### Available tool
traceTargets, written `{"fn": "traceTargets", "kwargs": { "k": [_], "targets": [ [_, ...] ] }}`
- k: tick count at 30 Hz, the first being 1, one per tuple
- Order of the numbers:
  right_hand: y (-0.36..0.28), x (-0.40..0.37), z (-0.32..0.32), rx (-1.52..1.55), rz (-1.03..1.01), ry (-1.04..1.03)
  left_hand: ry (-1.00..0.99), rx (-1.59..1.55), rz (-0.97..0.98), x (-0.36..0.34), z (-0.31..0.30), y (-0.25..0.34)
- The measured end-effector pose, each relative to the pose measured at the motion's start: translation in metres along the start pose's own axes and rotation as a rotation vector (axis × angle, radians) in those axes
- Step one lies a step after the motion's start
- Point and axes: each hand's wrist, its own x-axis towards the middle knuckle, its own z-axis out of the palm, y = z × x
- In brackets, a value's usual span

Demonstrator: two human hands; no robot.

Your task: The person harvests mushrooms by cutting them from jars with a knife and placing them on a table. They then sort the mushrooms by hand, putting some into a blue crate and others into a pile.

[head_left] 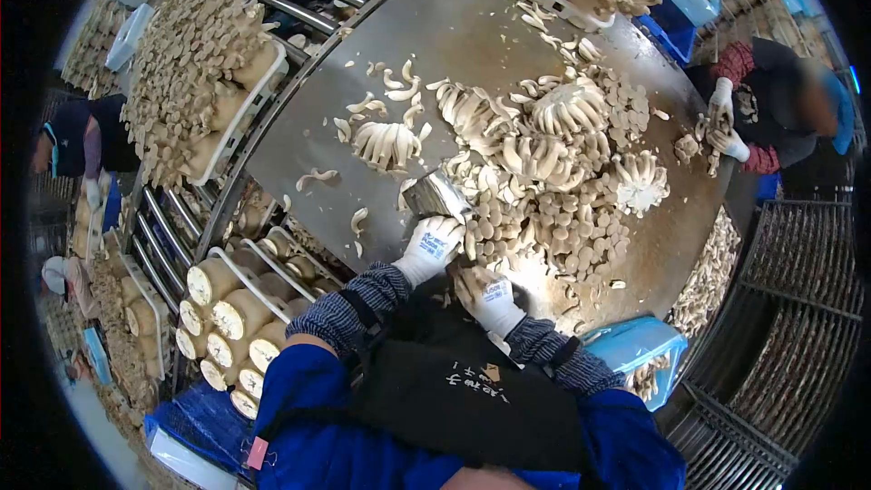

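Observation:
My left hand [429,250], in a white glove, is closed around a knife with a broad metal blade [437,195]; its handle is hidden in my grip. The blade lies at the left side of a big heap of mushrooms [544,150] on the metal table [381,41]. Close to my body, at the table's near edge, my right hand [491,298] has its stained glove fingers curled; what they hold, if anything, is hidden. Beyond the blade sits a separate mushroom cluster [386,145], with loose stems scattered around it.
Across the table, a co-worker's gloved hands [723,127] handle mushrooms. On the left, roller rails [168,227] run beside a crate [240,132] of mushrooms and several cylindrical blocks [243,316]. A blue-lined bin [649,336] stands near my right elbow.

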Motion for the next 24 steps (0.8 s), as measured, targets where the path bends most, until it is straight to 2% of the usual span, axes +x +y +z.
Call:
{"fn": "traceTargets", "kwargs": {
  "k": [1,2,3,4,5,6,7,8,9,10,12,13,14,16,17,18,20,21,22,24],
  "targets": [
    [-0.001,0.018,-0.009,0.074,0.021,0.066,-0.069,0.006,-0.028,0.006,-0.002,-0.001],
    [0.005,0.042,-0.018,0.104,-0.098,0.238,-0.170,0.044,-0.046,0.012,0.013,-0.007],
    [0.016,0.069,-0.029,0.074,-0.170,0.291,-0.218,-0.004,-0.098,0.010,0.039,-0.016],
    [0.028,0.100,-0.034,0.037,-0.122,0.349,-0.261,-0.050,-0.151,0.011,0.056,-0.023],
    [0.036,0.132,-0.037,-0.075,-0.040,0.401,-0.181,0.027,-0.013,0.019,0.007,-0.013],
    [0.058,0.154,-0.024,-0.073,0.056,0.400,-0.184,0.039,-0.018,0.019,0.009,-0.015],
    [0.069,0.175,-0.027,-0.120,0.109,0.341,-0.011,-0.119,-0.076,0.020,0.012,-0.021],
    [0.107,0.183,0.009,-0.303,0.116,0.366,0.158,-0.280,-0.126,0.020,0.012,-0.026],
    [0.106,0.195,-0.006,-0.375,0.142,0.299,0.172,-0.435,-0.280,0.023,0.009,-0.032],
    [0.105,0.206,-0.021,-0.449,0.169,0.232,0.169,-0.422,-0.263,0.031,0.008,-0.039],
    [0.116,0.209,-0.030,-0.527,0.142,0.238,0.412,-1.154,-0.857,0.052,-0.001,-0.046],
    [0.123,0.210,-0.035,-0.548,0.155,0.190,0.455,-1.311,-0.914,0.059,-0.006,-0.051],
    [0.133,0.212,-0.035,-0.583,0.136,0.160,0.451,-1.306,-0.914,0.066,-0.017,-0.050],
    [0.144,0.214,-0.043,-0.431,0.166,0.012,0.498,-1.716,-1.134,0.082,-0.034,-0.045],
    [0.138,0.218,-0.061,-0.398,0.248,-0.195,0.450,-1.797,-1.116,0.089,-0.039,-0.039],
    [0.144,0.217,-0.058,-0.404,0.245,-0.191,0.441,-1.791,-1.027,0.092,-0.021,-0.045],
    [0.156,0.214,-0.048,-0.734,0.067,-0.120,0.441,-1.907,-0.988,0.103,-0.006,-0.041],
    [0.155,0.211,-0.046,-0.577,0.034,-0.119,0.417,-1.961,-1.024,0.110,-0.023,-0.028],
    [0.155,0.199,-0.047,-0.658,-0.011,-0.172,0.427,-1.973,-1.024,0.111,-0.013,-0.032],
    [0.146,0.185,-0.046,-0.704,-0.130,-0.021,0.298,-2.197,-0.904,0.113,0.009,-0.039]
  ]
}}
